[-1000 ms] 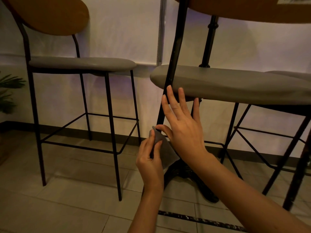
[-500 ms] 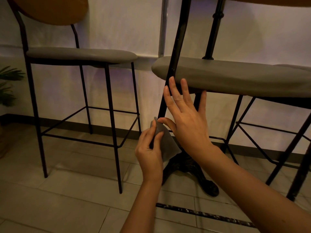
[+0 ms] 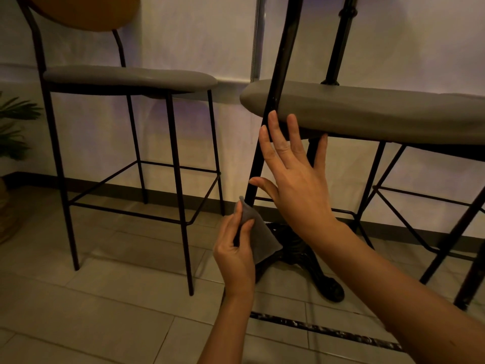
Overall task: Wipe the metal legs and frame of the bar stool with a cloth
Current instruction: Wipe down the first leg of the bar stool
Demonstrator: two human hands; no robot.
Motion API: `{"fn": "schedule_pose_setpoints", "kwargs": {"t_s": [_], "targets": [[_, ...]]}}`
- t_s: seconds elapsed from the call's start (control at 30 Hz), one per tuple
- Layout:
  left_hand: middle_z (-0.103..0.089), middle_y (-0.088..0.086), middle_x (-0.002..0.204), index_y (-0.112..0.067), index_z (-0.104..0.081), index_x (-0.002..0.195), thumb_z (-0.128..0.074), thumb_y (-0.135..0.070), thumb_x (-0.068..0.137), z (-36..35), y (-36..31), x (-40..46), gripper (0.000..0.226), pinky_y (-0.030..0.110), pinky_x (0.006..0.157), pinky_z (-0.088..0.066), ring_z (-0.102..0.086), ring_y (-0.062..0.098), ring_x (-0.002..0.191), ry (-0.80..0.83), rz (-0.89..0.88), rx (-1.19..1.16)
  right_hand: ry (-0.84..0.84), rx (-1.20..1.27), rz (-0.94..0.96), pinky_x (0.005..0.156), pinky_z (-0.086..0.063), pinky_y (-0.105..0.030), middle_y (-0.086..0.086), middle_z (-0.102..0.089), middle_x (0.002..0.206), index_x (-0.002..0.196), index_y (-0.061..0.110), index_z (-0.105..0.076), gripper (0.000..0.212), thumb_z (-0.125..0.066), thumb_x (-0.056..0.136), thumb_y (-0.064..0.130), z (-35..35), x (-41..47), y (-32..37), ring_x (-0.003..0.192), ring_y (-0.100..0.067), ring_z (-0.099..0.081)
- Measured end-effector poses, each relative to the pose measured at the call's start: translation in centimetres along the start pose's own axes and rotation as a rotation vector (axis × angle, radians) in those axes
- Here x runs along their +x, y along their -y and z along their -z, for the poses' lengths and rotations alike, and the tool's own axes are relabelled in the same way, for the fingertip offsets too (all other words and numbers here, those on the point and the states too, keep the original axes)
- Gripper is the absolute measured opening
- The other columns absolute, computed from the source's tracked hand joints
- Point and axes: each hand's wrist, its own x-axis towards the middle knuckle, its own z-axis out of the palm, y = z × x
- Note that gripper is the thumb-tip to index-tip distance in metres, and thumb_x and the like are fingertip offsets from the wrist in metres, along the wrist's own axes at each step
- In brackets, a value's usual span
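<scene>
Change over the last second: the left hand (image 3: 236,254) sits slightly lower than before, and the grey cloth (image 3: 258,236) it pinches between thumb and curled fingers now meets the black leg (image 3: 258,164) at a lower point. The right hand (image 3: 291,172) has climbed with fingers spread and straight; its fingertips now reach the underside edge of the grey seat (image 3: 367,111), whereas a second ago they lay short of it. It grips nothing. Judged from this, the right hand is steadying the bar stool (image 3: 380,119) while the cloth is set against the leg; a wiping stroke along the leg is the likely step in hand, and most of the frame appears still to be done.

Surroundings, left to right: a potted plant (image 3: 15,127) at the far left edge; a second stool (image 3: 126,80) with grey seat, tan backrest and thin black legs joined by a footrest ring, standing well apart from the hands; a tiled floor (image 3: 105,298); a white wall (image 3: 196,35) behind.

Obstructions: a heavy black cast table base (image 3: 301,258) stands on the floor just behind the cloth, near the leg's lower end, and may crowd the downward stroke. To the right, crossing braces and a footrest bar (image 3: 420,197) lie behind the right forearm, which itself hides part of the frame.
</scene>
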Motion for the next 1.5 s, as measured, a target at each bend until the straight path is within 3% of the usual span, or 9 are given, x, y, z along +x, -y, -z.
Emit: {"fn": "schedule_pose_setpoints", "kwargs": {"t_s": [0.37, 0.6, 0.87, 1.03, 1.33, 1.5], "targets": [[-0.061, -0.009, 0.102, -0.011, -0.058, 0.12, -0.057, -0.003, 0.086, -0.6, -0.5, 0.7, 0.035, 0.016, 0.089, -0.047, -0.057, -0.002, 0.1, -0.023, -0.03, -0.018, -0.019, 0.009, 0.005, 0.102, -0.015, -0.069, -0.007, -0.016, 0.153, 0.144, 0.013, -0.016, 0.078, -0.052, 0.083, 0.045, -0.1, 0.0, 0.0, 0.139, -0.025, -0.003], [-0.062, -0.012, 0.104, -0.032, -0.059, 0.105, -0.058, -0.002, 0.084, 0.8, 1.0, -1.5, 0.038, 0.008, 0.086, -0.045, -0.056, -0.009, 0.101, -0.055, 0.127, -0.07, -0.017, 0.019, -0.008, 0.104, -0.013, -0.068, -0.008, -0.015, 0.154, 0.145, 0.013, -0.014, 0.075, -0.047, 0.085, 0.046, -0.4, -0.1, 0.1, 0.139, -0.025, -0.002], [-0.061, -0.02, 0.103, -0.037, -0.058, 0.105, -0.061, -0.008, 0.083, 0.6, 0.6, -1.6, 0.037, 0.01, 0.086, -0.046, -0.055, -0.01, 0.101, -0.072, 0.145, -0.048, 0.006, 0.018, -0.018, 0.106, -0.011, -0.066, -0.006, -0.012, 0.154, 0.145, 0.015, -0.011, 0.074, -0.043, 0.088, 0.047, -0.4, -0.3, 0.1, 0.14, -0.024, 0.001], [-0.062, -0.028, 0.097, -0.029, -0.059, 0.11, -0.061, -0.006, 0.083, 0.0, 0.4, -0.9, 0.035, 0.008, 0.085, -0.044, -0.055, -0.01, 0.1, -0.072, 0.099, -0.055, -0.001, 0.018, -0.017, 0.106, -0.01, -0.065, -0.006, -0.012, 0.154, 0.145, 0.015, -0.011, 0.074, -0.044, 0.088, 0.047, -0.5, -0.3, 0.2, 0.14, -0.025, -0.001], [-0.063, -0.013, 0.104, -0.036, -0.059, 0.105, -0.059, -0.005, 0.084, 1.6, 1.9, -3.1, 0.037, 0.013, 0.089, -0.046, -0.057, -0.002, 0.104, -0.07, 0.212, -0.066, -0.012, 0.032, -0.016, 0.106, -0.011, -0.066, -0.007, -0.013, 0.154, 0.145, 0.015, -0.012, 0.075, -0.049, 0.088, 0.045, -0.6, -0.3, 0.1, 0.139, -0.025, -0.001], [-0.063, -0.015, 0.098, -0.035, -0.06, 0.098, -0.063, -0.006, 0.081, 1.6, 1.1, -2.4, 0.034, 0.005, 0.08, -0.045, -0.057, -0.008, 0.097, -0.071, 0.22, -0.03, 0.005, 0.031, -0.02, 0.106, -0.012, -0.066, -0.007, -0.013, 0.154, 0.145, 0.015, -0.012, 0.075, -0.048, 0.088, 0.045, -0.6, -0.4, 0.2, 0.139, -0.025, -0.001]]}}
